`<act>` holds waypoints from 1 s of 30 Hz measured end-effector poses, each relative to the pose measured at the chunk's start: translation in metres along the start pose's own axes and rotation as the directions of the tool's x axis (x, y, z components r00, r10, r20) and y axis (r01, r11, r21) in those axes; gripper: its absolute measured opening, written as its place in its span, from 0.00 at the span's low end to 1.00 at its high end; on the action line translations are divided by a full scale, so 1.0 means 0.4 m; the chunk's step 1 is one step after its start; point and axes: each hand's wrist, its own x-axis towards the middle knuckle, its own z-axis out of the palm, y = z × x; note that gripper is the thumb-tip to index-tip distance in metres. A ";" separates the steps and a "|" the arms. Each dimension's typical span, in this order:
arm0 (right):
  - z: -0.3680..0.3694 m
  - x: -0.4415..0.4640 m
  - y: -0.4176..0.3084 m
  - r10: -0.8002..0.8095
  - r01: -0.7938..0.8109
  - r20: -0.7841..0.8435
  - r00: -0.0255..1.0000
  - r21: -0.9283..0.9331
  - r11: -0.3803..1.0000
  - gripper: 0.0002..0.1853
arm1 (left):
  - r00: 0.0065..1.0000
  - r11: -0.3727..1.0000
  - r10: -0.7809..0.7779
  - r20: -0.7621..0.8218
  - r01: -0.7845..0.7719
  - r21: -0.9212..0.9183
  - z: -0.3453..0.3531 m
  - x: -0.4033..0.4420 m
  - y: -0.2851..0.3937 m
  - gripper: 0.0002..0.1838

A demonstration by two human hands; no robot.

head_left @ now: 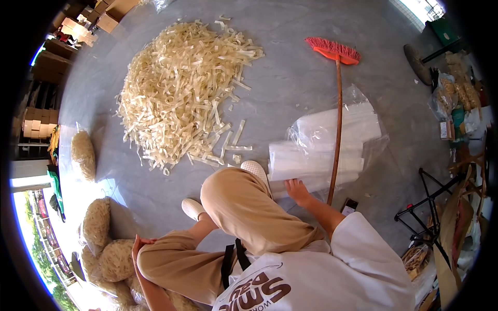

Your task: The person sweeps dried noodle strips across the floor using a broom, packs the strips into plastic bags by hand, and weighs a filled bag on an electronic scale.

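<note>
My right hand (296, 192) reaches down to the near edge of a stack of clear plastic bags (316, 160) on the floor. Its fingers lie apart on the plastic edge, and I cannot see them close around anything. My left hand (140, 245) is beside my bent left knee, fingers stretched out and holding nothing. Ahead of my feet spreads a large heap of pale yellowish strips (179, 93), with several loose strips at its right side. A broom (338, 109) with a red head lies across the bags, its wooden handle toward me.
Filled plastic bags (116, 260) are piled at lower left, and another filled bag (83, 154) stands farther off. A phone (349, 207) lies right of the broom handle. A black metal frame (428, 207) and clutter line the right side. Cardboard boxes (107, 23) stand at upper left.
</note>
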 end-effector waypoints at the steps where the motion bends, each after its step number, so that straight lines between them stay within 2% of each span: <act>1: -0.020 0.003 -0.001 -0.050 0.041 -0.114 0.992 -0.078 0.996 0.18 | 1.000 1.000 -0.011 0.008 0.011 -0.010 0.002 -0.001 0.001 0.24; 5: -0.012 0.001 -0.011 -0.081 0.079 -0.006 0.997 -0.197 0.977 0.19 | 1.000 1.000 -0.003 -0.015 0.003 0.006 0.015 -0.009 0.003 0.24; 8: 0.027 0.046 -0.024 -0.013 0.030 0.066 0.998 -0.263 0.964 0.15 | 1.000 1.000 0.010 0.003 -0.010 0.005 0.010 -0.002 0.008 0.25; 10: 0.018 0.081 -0.010 -0.084 0.116 0.342 0.936 -0.074 0.991 0.13 | 0.999 0.999 0.003 0.052 -0.005 0.041 0.008 0.004 0.009 0.26; 14: 0.014 0.081 -0.003 -0.106 0.095 0.290 0.951 0.052 0.994 0.09 | 0.997 0.997 -0.009 0.072 0.004 0.072 -0.011 0.012 0.008 0.27; 16: 0.003 0.060 -0.020 -0.026 0.008 -0.083 0.996 -0.212 0.977 0.05 | 0.997 0.998 -0.012 0.070 0.008 0.056 -0.007 0.010 0.008 0.27; 17: 0.001 0.056 -0.022 -0.038 0.018 -0.093 0.995 -0.215 0.977 0.05 | 0.998 0.999 -0.014 0.065 0.011 0.046 -0.004 0.007 0.006 0.27; 19: 0.005 0.053 -0.019 -0.044 0.047 0.022 0.999 -0.172 0.984 0.03 | 0.998 0.999 -0.017 0.060 0.015 0.036 0.000 0.000 0.001 0.27; 20: 0.012 0.064 -0.011 -0.055 0.057 0.014 0.998 -0.171 0.984 0.03 | 0.998 0.999 -0.019 0.054 0.018 0.028 0.002 -0.001 0.001 0.27; 22: 0.025 0.093 0.006 -0.072 0.069 0.306 0.949 0.019 0.997 0.03 | 0.998 1.000 -0.025 0.052 0.024 0.020 0.001 -0.011 0.000 0.27; 23: 0.029 0.094 0.012 -0.077 0.075 0.298 0.951 0.019 0.997 0.03 | 0.998 1.000 -0.027 0.049 0.026 0.018 0.003 -0.011 -0.002 0.27; 25: 0.046 0.086 0.011 -0.193 0.186 0.076 0.978 0.092 0.978 0.02 | 0.999 1.000 -0.028 0.045 0.027 0.013 0.003 -0.016 -0.001 0.26; 26: 0.059 0.082 -0.003 -0.197 0.191 0.069 0.978 0.090 0.977 0.02 | 0.998 0.999 -0.031 0.047 0.030 0.011 0.004 -0.017 -0.003 0.26; 28: 0.096 0.073 -0.026 -0.132 0.159 0.137 0.982 -0.204 0.966 0.03 | 0.998 0.999 -0.034 0.043 0.034 0.002 0.003 -0.020 -0.003 0.26; 29: 0.104 0.076 -0.023 -0.137 0.162 0.133 0.982 -0.206 0.965 0.03 | 0.998 0.999 -0.041 0.044 0.041 -0.001 0.003 -0.020 -0.004 0.26; 30: 0.100 0.080 -0.023 -0.131 0.159 0.236 0.963 -0.106 0.982 0.03 | 0.998 0.999 -0.042 0.042 0.042 -0.004 0.001 -0.022 -0.005 0.26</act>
